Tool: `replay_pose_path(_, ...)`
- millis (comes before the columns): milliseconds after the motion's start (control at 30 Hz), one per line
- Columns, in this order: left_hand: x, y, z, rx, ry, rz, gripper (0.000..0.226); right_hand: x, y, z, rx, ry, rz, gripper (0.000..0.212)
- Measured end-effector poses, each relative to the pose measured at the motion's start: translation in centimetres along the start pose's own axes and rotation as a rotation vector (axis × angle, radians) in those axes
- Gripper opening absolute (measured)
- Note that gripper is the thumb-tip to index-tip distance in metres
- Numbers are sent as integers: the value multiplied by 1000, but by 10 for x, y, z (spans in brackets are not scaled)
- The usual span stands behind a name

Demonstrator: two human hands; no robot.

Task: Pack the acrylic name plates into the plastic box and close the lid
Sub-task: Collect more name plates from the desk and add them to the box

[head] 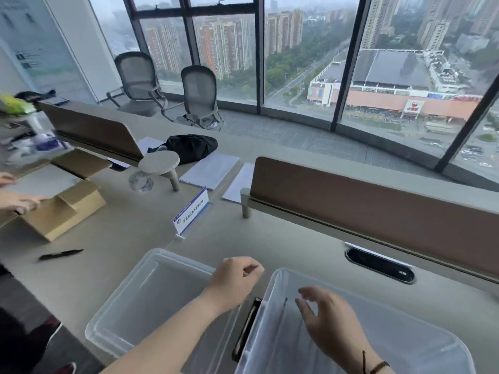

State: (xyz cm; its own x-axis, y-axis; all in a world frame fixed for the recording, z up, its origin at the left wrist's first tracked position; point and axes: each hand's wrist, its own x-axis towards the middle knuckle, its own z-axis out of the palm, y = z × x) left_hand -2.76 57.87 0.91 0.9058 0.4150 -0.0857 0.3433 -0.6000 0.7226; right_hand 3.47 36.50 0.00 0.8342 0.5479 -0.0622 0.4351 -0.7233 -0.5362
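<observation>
An acrylic name plate (191, 214) with a blue-and-white card stands upright on the desk, beyond both hands. The clear plastic box (378, 314) sits at the lower right with a black latch handle (247, 329) on its left end. Its clear lid (140, 295) lies flat on the desk to the left of it. My left hand (234, 279) hovers over the gap between lid and box, fingers curled, holding nothing that I can see. My right hand (324, 311) is over the open box, fingers spread and relaxed. The box's inside looks bare where visible.
A brown desk divider (378, 195) runs behind the box, with a cable port (380, 265) below it. A black pen (60, 255) and an open cardboard box (59, 209) lie left, where another person's hands (19, 201) work. A small stool, glass, papers and black bag sit further back.
</observation>
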Motion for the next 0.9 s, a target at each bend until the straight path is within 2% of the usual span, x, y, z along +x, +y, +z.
replay_pose_path(200,80,-98,-80,-16,194,-248,10,93,-79,38,-79,-64,-127,31)
replay_pose_path(333,145,-161,-129,55,229,-363,33,171,-135,75,-163,-199,-161,36)
replay_pose_path(467,205,-206,-148,198,149,-395,40,243,-178,115,-215,-311,-132,43)
replay_pose_path(600,243,-239,-134,357,-9,-390,26,291,-201,153,-237,-375,-101,48)
replay_pose_path(767,264,-273,-122,450,-79,-339,5,326,-211,183,-277,-376,-98,55)
replay_pose_path(900,271,-289,-128,480,-111,-267,9,346,-213,197,-281,-329,-88,58)
